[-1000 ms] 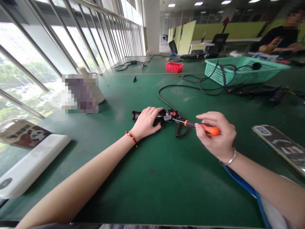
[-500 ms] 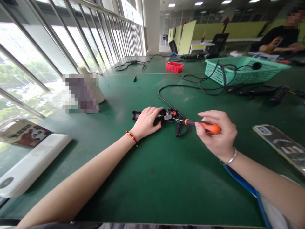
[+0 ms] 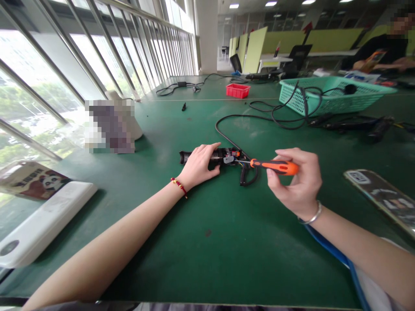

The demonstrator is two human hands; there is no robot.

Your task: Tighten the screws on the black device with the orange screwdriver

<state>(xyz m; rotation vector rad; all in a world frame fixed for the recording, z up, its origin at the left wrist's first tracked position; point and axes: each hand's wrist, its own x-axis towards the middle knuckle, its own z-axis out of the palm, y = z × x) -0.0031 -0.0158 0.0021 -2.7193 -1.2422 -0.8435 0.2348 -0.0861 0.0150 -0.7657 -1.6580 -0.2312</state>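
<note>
On the green table lies a black cylindrical electrical device, its right end opened to show coloured wires and small parts. My left hand is wrapped over the cylinder, pressing it to the table and hiding its middle. In my right hand is a screwdriver with an orange and black handle, held between thumb and fingers. Its shaft points left, and the tip is among the exposed wires; exact contact is too small to tell. A black cord with a ribbed sleeve runs from the device.
Behind stand a red bin and a green basket with cable over its rim. More black devices lie beside the basket. A phone is at right, a white power bank at left. A person sits far right.
The screwdriver's handle has turned and sits slightly higher and more level. My right thumb and fingers have shifted around it. My left hand and the device stay nearly still.
</note>
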